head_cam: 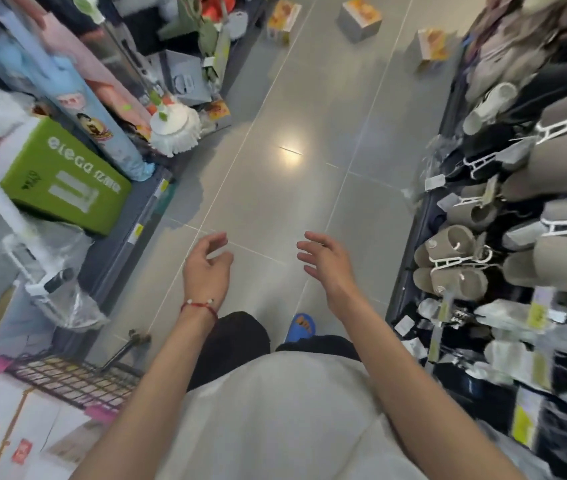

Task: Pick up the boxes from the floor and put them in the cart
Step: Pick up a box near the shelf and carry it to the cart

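Orange boxes (359, 18) lie well ahead of the empty, slack-fingered left hand (207, 268) and right hand (325, 263); stepping close first seems wise.

The only word I could read was "elega", in white letters on the green box (63, 178) at the edge of the left shelf. The characters after it were too blurred for me. The red labels on the white cartons (15, 427), the orange print on the floor boxes (359, 17) and the yellow tags (522, 424) on the right rack were illegible.
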### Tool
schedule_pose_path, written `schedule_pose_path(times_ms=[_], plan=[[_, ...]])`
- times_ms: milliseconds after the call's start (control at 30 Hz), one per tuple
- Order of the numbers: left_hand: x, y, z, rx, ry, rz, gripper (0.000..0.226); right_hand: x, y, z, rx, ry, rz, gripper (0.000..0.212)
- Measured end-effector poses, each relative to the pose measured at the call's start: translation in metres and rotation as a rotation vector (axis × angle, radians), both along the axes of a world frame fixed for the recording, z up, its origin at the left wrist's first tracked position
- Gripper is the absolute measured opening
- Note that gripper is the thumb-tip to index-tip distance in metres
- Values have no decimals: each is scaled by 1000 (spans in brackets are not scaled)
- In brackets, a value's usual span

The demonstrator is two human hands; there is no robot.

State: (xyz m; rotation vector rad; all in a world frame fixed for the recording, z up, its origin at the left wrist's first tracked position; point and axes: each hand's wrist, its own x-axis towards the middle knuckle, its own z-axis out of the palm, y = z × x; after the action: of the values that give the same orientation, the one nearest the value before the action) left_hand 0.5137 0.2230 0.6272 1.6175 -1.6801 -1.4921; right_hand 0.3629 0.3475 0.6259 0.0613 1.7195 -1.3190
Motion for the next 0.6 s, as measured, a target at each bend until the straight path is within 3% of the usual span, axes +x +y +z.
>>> schedule_pose_path(times_ms=[300, 600], plan=[[-126, -56, -16, 12, -12, -135, 33, -113, -29, -9, 15, -13, -134, 19], [-287, -159, -33, 114, -10, -263, 33, -259, -123, -8, 66, 12, -253, 17]])
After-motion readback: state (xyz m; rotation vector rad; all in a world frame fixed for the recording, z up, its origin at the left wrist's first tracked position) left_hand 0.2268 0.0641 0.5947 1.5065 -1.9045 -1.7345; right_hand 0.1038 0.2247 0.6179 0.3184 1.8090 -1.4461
